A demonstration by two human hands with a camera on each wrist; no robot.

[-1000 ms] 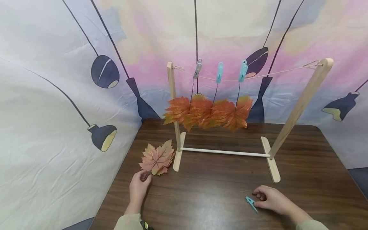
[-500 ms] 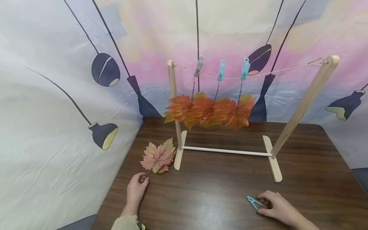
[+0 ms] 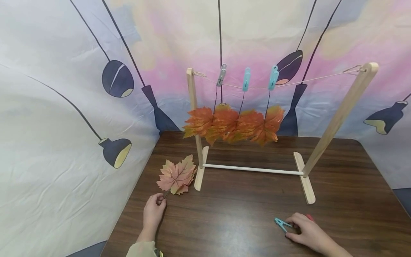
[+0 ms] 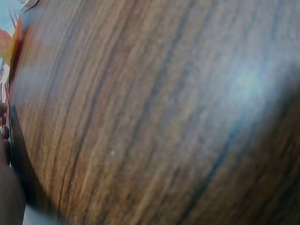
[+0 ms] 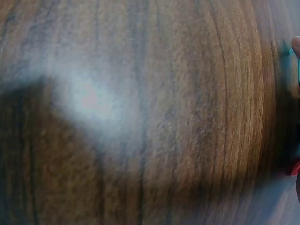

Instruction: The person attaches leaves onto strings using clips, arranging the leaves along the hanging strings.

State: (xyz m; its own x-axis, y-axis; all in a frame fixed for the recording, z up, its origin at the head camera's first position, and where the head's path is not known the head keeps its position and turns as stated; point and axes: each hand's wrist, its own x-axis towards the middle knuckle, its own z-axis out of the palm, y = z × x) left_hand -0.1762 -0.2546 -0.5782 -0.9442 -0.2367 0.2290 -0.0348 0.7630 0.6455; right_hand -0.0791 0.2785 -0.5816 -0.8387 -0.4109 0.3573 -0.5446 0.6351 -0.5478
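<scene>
Left hand forward — fingers pinching leaf stem, right hand angled inward — fingers gripping clothespin

A pink, yellow-tinged maple leaf lies on the table just beside a wooden foot — its dark stem pinched by the left hand — and a turquoise clothespin, a V pointing leftward, is held by its spread legs in the right hand.

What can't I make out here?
Head view: most of the red thing, behind the right hand.
Head view: the lower stem of the pink leaf, within left fingers.
Left wrist view: an orange leaf, cut by the left edge.
Right wrist view: the blue clip, cut by the right edge.
</scene>
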